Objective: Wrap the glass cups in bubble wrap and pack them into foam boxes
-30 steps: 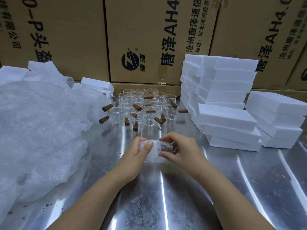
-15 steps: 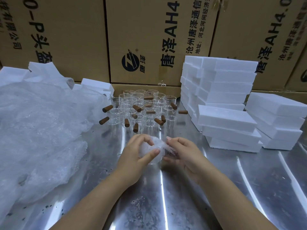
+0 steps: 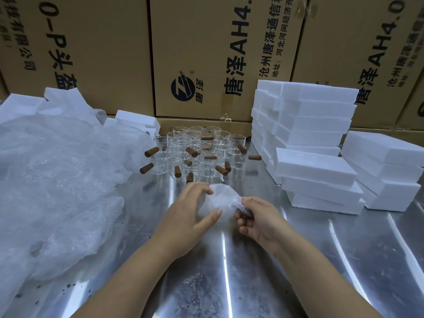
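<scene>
On the bench [image 3: 298, 260], a sheet of dull, scuffed, shiny metal streaked with long reflections, the head view shows both hands meeting near the middle. Between them is the wrapped cup [image 3: 220, 200], a rounded, cloudy white bundle of bubble wrap with a crinkled, pimpled surface; the glass inside cannot be made out. The left hand [image 3: 190, 216] cups the bundle from its left side, with the fingers arched over the top and the thumb pressed to the near face, so its grip is clamped on the bundle. The right hand [image 3: 257, 221] has its fingertips closed together, pinching the gathered, twisted right end of the wrap, where a small dark brown patch shows through. The bundle is held just above the metal, in front of the bare glass cups [image 3: 197, 154].

Those cups stand upright in a tight cluster: clear, thin-walled cylinders with small pouring lips. Each has a stubby brown handle [image 3: 151, 152] sticking out sideways, matt like wood or cork. To the left lies a large, rumpled heap of bubble wrap [image 3: 57, 191], translucent and billowy. White foam boxes [image 3: 309, 125], flat rectangular blocks with a fine grainy face, are stacked to the right in several piles, and a few more lie behind the heap. Brown cardboard cartons [image 3: 206, 53] with black print form the wall behind.
</scene>
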